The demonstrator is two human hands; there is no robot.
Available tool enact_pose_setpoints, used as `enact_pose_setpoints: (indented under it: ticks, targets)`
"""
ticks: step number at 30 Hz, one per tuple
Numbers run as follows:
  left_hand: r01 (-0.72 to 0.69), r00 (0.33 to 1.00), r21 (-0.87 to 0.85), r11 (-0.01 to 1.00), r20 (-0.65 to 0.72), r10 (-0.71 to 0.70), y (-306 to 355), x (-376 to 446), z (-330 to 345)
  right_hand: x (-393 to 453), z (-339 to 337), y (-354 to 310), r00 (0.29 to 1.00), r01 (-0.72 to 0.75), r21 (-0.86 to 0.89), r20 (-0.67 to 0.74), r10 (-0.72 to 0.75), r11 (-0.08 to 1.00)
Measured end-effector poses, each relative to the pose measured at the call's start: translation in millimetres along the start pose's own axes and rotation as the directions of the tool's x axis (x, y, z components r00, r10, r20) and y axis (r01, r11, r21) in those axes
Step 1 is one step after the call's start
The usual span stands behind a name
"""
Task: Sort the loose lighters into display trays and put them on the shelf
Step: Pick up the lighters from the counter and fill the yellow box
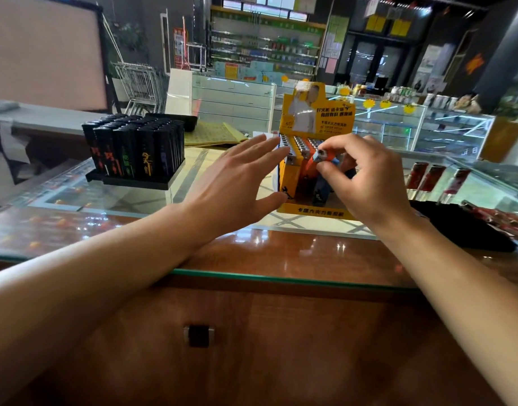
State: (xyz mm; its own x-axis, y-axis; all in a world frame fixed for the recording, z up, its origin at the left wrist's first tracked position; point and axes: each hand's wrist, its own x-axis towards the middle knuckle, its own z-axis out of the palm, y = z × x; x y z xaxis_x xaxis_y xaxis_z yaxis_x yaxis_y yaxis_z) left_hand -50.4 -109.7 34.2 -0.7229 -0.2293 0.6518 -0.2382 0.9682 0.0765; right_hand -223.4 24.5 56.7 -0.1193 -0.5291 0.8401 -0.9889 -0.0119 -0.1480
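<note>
2 trays of lighters stand on the glass counter (252,276), 1 black and full, 1 yellow and being filled.

At the left, the black display tray (134,180) holds black lighters (136,148) packed upright in tight rows, 5 across the front, so it looks ready for the shelf; the rows behind are too blurred to count. The left hand (237,177) lies open, fingers straight against the left side of the yellow display tray (316,210), probably to steady it. The right hand (366,177) pinches 1 tilted orange lighter (315,165) by its metal top, apparently steering it into a slot among the yellow, orange and blue lighters there. At the far right, 3 red lighters (436,177) stand apart on the glass, seemingly not yet sorted.
</note>
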Motion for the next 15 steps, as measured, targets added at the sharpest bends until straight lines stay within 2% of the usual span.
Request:
enact_pose_setpoints:
  ticks: [7, 10, 15]
  targets:
    - [0.032, 0.999, 0.01, 0.999, 0.023, -0.032, -1, -1, 0, 8, 16, 3, 1.0, 0.01, -0.131, -0.009, -0.011, 0.991]
    - [0.036, 0.999, 0.006, 0.999, 0.023, -0.036, -3, -1, 0, 9, 22, 8, 0.998, 0.06, -0.202, 0.017, -0.058, 0.977]
    - [0.035, 0.999, 0.015, 0.999, 0.017, -0.036, -5, -2, 0, 4, 21, 11, 0.996, 0.01, -0.161, 0.085, 0.004, 0.987]
